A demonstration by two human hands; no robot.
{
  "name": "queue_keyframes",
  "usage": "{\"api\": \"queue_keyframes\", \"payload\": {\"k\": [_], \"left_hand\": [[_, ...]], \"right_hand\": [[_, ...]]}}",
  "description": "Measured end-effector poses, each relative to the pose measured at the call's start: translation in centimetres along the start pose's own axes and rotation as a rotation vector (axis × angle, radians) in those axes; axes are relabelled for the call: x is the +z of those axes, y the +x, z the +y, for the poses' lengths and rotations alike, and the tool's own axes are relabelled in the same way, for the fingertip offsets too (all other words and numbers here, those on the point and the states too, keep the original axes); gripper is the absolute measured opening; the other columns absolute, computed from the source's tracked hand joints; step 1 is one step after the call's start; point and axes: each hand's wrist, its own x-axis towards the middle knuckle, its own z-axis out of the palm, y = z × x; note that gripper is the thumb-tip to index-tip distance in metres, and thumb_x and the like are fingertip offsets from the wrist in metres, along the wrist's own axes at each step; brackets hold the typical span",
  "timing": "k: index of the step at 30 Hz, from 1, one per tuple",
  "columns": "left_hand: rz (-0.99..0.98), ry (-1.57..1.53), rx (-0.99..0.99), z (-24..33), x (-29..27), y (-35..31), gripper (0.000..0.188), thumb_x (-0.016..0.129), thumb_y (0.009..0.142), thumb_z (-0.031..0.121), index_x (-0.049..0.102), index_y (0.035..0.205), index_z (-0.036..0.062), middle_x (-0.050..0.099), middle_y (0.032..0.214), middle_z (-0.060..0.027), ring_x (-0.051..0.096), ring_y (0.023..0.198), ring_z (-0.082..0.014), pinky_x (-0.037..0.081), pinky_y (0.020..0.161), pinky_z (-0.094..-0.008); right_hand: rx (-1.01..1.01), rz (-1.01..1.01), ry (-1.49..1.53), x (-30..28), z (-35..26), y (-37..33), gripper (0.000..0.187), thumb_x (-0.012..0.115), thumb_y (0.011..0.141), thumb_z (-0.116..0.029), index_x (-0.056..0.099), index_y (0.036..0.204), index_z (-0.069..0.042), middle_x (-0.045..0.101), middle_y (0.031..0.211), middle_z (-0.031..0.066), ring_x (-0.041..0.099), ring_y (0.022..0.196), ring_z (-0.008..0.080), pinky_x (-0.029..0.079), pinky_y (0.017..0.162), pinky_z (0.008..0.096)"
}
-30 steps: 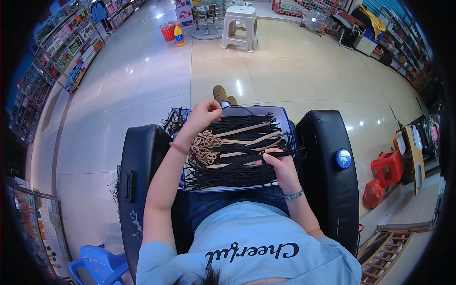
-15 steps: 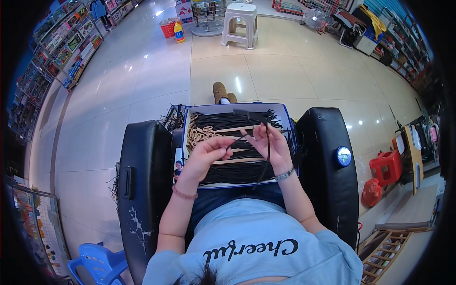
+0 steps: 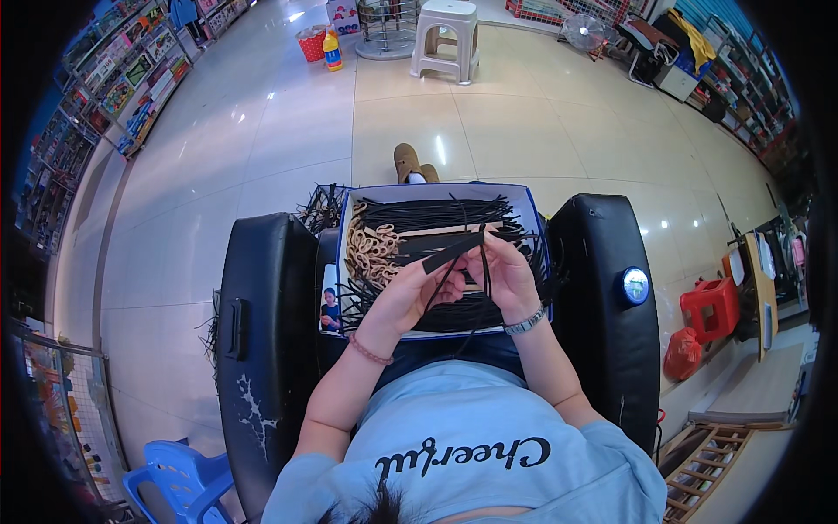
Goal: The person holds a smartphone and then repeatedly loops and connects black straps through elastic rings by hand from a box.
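Note:
Both hands are raised over a shallow white box with blue edges (image 3: 347, 205). A flat black strap (image 3: 454, 251) slants between them, with thin black cord (image 3: 486, 275) hanging from its upper end. My right hand (image 3: 511, 278) pinches that upper end between thumb and fingertips. My left hand (image 3: 415, 293) is at the strap's lower end, its fingers curled around a length of the cord; part of its grip is hidden. Bundles of black cords (image 3: 428, 212) fill much of the box, and tan loops (image 3: 371, 253) are heaped along its left side.
Black padded armrests flank me, one on the left (image 3: 262, 349) and one on the right (image 3: 607, 341), the latter carrying a round blue-lit object (image 3: 635, 286). More black cords (image 3: 325, 208) lie beyond the box's far left corner. A white stool (image 3: 447, 44) stands farther off; a blue chair (image 3: 179, 480) is at lower left.
My left hand has moved right and closer to my right hand. The strap, earlier pointing away to the left from my right fingers, now slants down toward my left hand.

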Motion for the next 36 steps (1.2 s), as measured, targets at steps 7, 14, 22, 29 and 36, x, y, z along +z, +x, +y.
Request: {"api": "queue_keyframes", "payload": {"k": [7, 14, 22, 29, 36], "left_hand": [[-0.028, -0.186, -0.009, -1.3, -1.0, 1.1, 0.016, 0.052, 0.092, 0.017, 0.056, 0.103, 0.0055, 0.059, 0.083, -0.0029, 0.057, 0.073, -0.0109, 0.047, 0.063, -0.0239], [-0.055, -0.361, 0.046, -0.2, -1.7, -0.3, 0.01, 0.052, 0.091, 0.012, 0.056, 0.097, 0.0061, 0.056, 0.083, -0.0032, 0.054, 0.071, -0.0102, 0.046, 0.061, -0.0231], [0.149, 0.031, 0.386, 0.5, -1.4, -1.2, 0.009, 0.054, 0.087, 0.004, 0.055, 0.096, 0.0048, 0.054, 0.085, -0.0028, 0.054, 0.071, -0.0095, 0.046, 0.063, -0.0212], [0.292, 0.82, 0.694, -0.3, 1.0, -0.8, 0.013, 0.053, 0.082, -0.008, 0.056, 0.092, -0.0005, 0.053, 0.088, -0.0047, 0.057, 0.074, -0.0107, 0.049, 0.066, -0.0221], [0.329, 0.927, 0.764, -0.3, 1.6, -0.8, 0.01, 0.056, 0.079, -0.01, 0.056, 0.087, -0.0029, 0.052, 0.087, -0.0069, 0.059, 0.073, -0.013, 0.051, 0.064, -0.023]], "right_hand": [[-0.065, 0.08, -0.027, 0.3, -0.3, -0.5, 0.013, 0.051, 0.09, -0.01, 0.059, 0.096, -0.002, 0.066, 0.087, 0.0115, 0.064, 0.087, 0.0176, 0.048, 0.086, 0.0301], [-0.375, 0.317, -0.233, -1.7, -4.6, -2.7, 0.014, 0.053, 0.089, -0.009, 0.059, 0.097, 0.001, 0.066, 0.09, 0.0129, 0.064, 0.089, 0.021, 0.047, 0.087, 0.0329], [-0.331, 0.401, -0.755, -0.6, -0.1, -2.6, 0.012, 0.058, 0.084, -0.002, 0.059, 0.095, 0.002, 0.065, 0.087, 0.0101, 0.065, 0.08, 0.0172, 0.048, 0.081, 0.0261], [-0.18, 0.277, -0.704, 1.2, 2.9, -2.2, 0.012, 0.06, 0.082, -0.001, 0.06, 0.094, -0.001, 0.064, 0.09, 0.0071, 0.063, 0.08, 0.013, 0.047, 0.077, 0.0238], [-0.216, 0.264, -0.69, 1.6, 3.0, -2.6, 0.015, 0.061, 0.081, 0.0, 0.06, 0.097, 0.0, 0.063, 0.089, 0.006, 0.061, 0.084, 0.0111, 0.048, 0.077, 0.0228]]}}
